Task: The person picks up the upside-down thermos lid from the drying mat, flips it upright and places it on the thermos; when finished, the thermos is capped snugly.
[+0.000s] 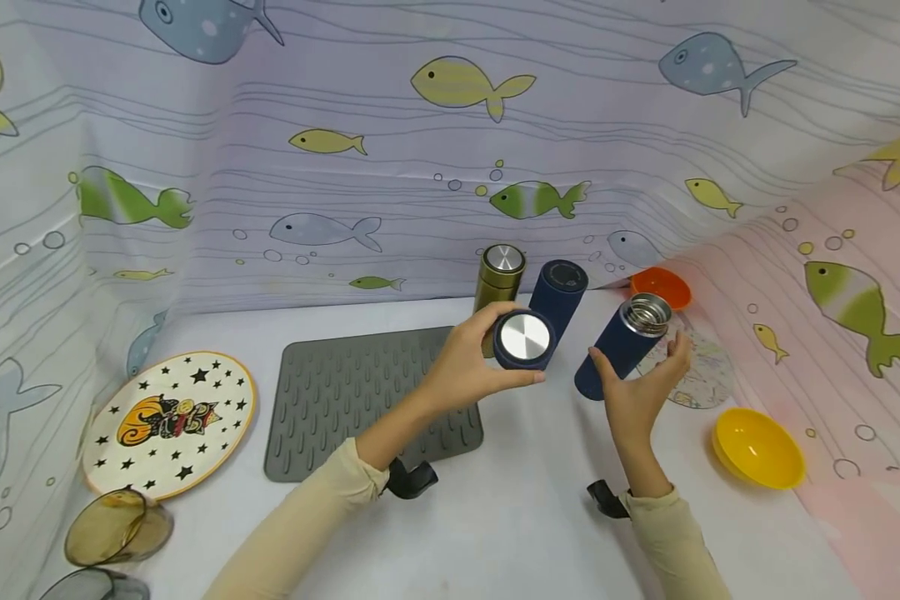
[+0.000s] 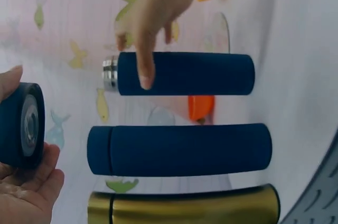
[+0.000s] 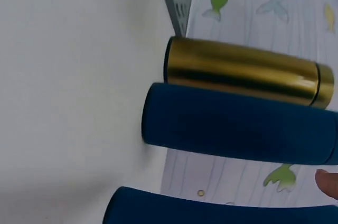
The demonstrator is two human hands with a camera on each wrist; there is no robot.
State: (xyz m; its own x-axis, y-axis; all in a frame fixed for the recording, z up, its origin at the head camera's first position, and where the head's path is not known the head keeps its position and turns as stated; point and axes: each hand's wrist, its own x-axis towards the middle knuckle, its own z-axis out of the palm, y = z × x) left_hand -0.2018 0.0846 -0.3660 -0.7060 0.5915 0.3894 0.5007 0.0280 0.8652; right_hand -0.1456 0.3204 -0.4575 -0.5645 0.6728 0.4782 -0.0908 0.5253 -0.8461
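My left hand (image 1: 468, 354) holds a navy flask lid (image 2: 29, 123) with a brushed silver top, thumb and fingers curled round its sides. To the right stands an uncapped navy flask (image 1: 618, 346) with a bare steel neck. Around that flask my right hand (image 1: 641, 400) is spread, its thumb in front of the body and its other fingers apart on the far side. Whether the thumb touches the flask is hard to tell. Behind the lid stand a capped navy flask (image 3: 237, 123) and a gold flask (image 3: 243, 71), side by side.
A grey ridged mat (image 1: 367, 408) lies left of the flasks. Further left are a star-patterned oval plate (image 1: 225, 433) and two tinted glasses, one amber (image 1: 150, 533). On the right are an orange bowl (image 1: 663, 287), a round patterned mat (image 1: 708, 375) and a yellow bowl (image 1: 757, 450).
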